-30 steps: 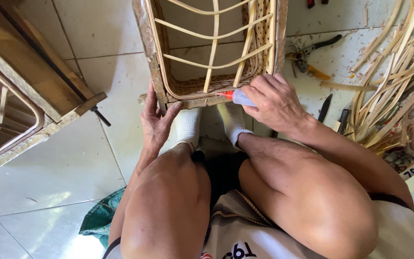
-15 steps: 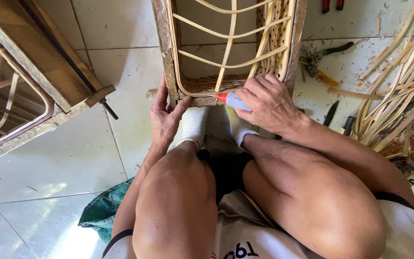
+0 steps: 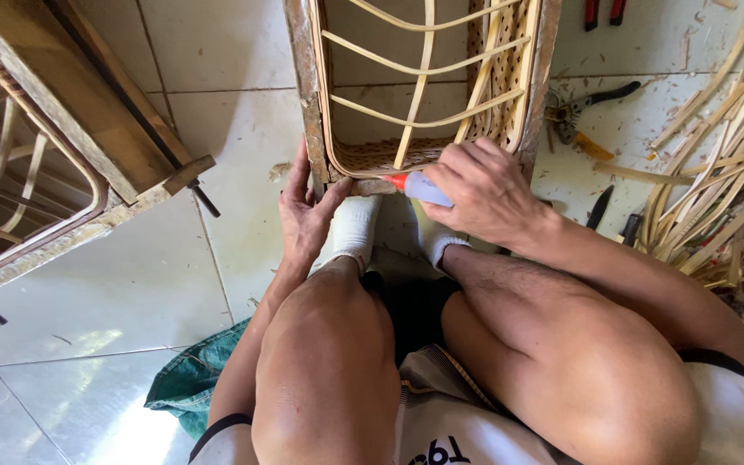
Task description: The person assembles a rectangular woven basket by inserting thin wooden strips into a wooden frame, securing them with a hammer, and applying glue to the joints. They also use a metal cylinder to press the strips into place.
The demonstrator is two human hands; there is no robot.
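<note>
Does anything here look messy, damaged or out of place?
Yes. Shavings and offcuts litter the tiled floor around the pliers and loose rattan strips. The frame the left hand steadies looks rough and chipped at its near corner.

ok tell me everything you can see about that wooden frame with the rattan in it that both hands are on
The wooden frame lies on the tiled floor ahead of the person's socked feet. Its rails look rough and worn. Inside run pale curved rattan strips, with woven cane along the right side and near edge. The left hand grips the near-left corner; the right hand holds a small red-tipped tube at the near rail.
</note>
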